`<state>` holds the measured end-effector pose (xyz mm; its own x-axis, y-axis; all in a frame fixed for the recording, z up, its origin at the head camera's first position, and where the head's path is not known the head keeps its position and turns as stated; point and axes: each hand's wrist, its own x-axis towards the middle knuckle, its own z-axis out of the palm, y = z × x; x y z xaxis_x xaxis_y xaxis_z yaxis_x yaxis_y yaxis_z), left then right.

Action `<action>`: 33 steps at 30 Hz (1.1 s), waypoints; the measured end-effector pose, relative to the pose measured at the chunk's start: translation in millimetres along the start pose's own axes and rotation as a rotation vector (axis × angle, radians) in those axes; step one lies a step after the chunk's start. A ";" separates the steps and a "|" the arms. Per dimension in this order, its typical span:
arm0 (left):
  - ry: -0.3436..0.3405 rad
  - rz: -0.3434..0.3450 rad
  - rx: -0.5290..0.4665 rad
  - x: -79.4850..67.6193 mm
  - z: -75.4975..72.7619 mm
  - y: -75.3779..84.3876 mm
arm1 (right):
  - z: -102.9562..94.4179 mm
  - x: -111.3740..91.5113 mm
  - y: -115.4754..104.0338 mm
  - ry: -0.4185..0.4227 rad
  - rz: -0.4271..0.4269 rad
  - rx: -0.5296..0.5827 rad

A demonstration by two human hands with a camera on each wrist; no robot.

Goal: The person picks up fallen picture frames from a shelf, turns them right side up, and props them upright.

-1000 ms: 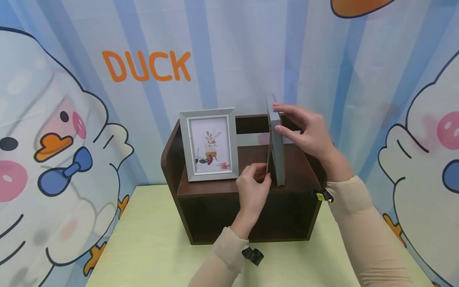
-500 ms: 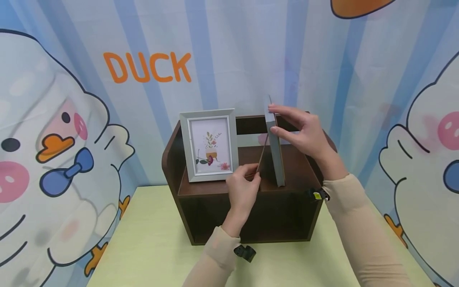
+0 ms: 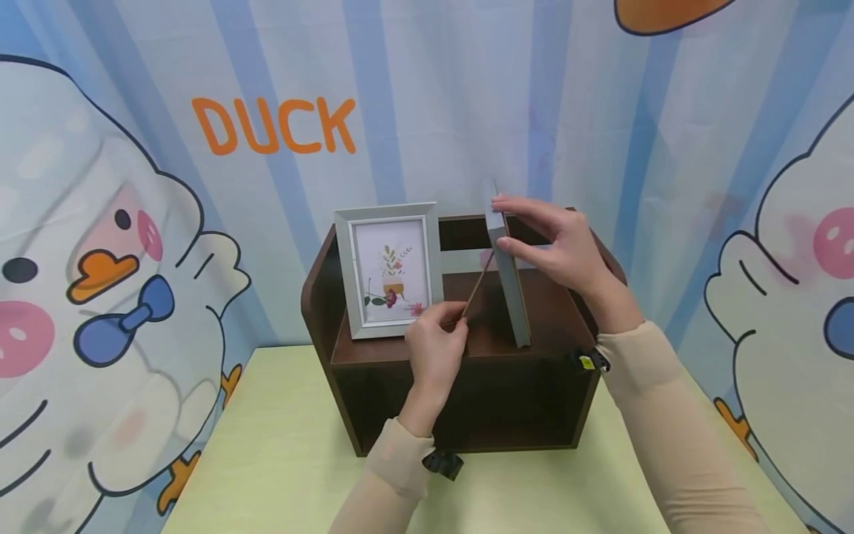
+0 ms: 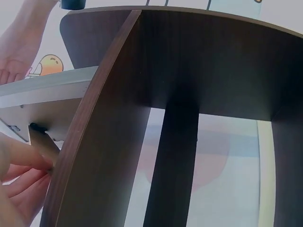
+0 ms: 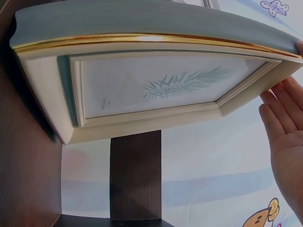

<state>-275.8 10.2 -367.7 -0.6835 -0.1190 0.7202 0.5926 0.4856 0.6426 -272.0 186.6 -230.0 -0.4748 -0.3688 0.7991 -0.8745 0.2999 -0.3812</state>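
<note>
My right hand (image 3: pixel 567 248) grips the upper part of a picture frame (image 3: pixel 512 289), which stands edge-on on the shelf's upper board, its top leaning left. The right wrist view shows its front: a cream border, a gold line and a green leaf print (image 5: pixel 187 85). My left hand (image 3: pixel 434 352) pinches the thin brown support leg (image 3: pixel 477 285) at the frame's back, between thumb and fingers. That leg (image 4: pixel 42 143) slants away from the backing in the left wrist view. To the left, a second picture frame (image 3: pixel 355 297) with a flowerpot print faces forward.
The dark brown two-tier shelf (image 3: pixel 460 448) stands on a pale yellow-green table (image 3: pixel 280 437). A side panel (image 3: pixel 316 297) rises at its left. Behind hangs a blue striped curtain (image 3: pixel 454 111) with cartoon ducks.
My left hand has moved left, swinging the support leg wider from the frame's back. The frame's top has tilted left along with my right hand.
</note>
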 end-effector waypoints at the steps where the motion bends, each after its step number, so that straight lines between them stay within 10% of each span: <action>1: -0.001 -0.001 -0.003 -0.1 -0.4 0.0 | 0.4 0.4 -0.5 -0.004 0.001 -0.007; 33: 0.003 0.042 0.073 -2.3 -6.1 -8.5 | 10.8 5.6 -5.5 -0.044 0.023 -0.059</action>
<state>-276.6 1.0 -373.2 -0.6572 -0.0998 0.7471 0.5881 0.5520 0.5911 -270.9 173.3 -228.4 -0.4998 -0.3991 0.7687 -0.8565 0.3597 -0.3701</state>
